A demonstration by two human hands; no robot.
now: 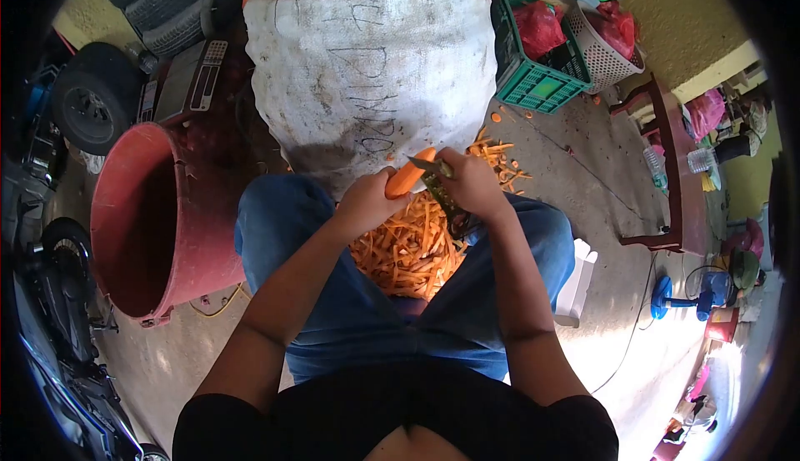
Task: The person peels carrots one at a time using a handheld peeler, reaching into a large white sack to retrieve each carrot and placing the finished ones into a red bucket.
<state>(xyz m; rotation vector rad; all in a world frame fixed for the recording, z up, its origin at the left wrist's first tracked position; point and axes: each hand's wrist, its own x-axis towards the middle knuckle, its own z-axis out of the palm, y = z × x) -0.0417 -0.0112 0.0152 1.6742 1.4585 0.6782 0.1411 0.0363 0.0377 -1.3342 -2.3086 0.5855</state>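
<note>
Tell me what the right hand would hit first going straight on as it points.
The carrot held in the left hand; the peeler in the right hand seems to touch it. Beyond, probably the white sack.

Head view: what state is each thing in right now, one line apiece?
carrot: gripped in the left hand, peeler against it.
peeler: held in the right hand, laid on the carrot.
peelings: heaped on the floor between the knees.
white sack: full, bulging.
red tub: open top, nothing visible inside.
green crate: holds a red bag.
</note>
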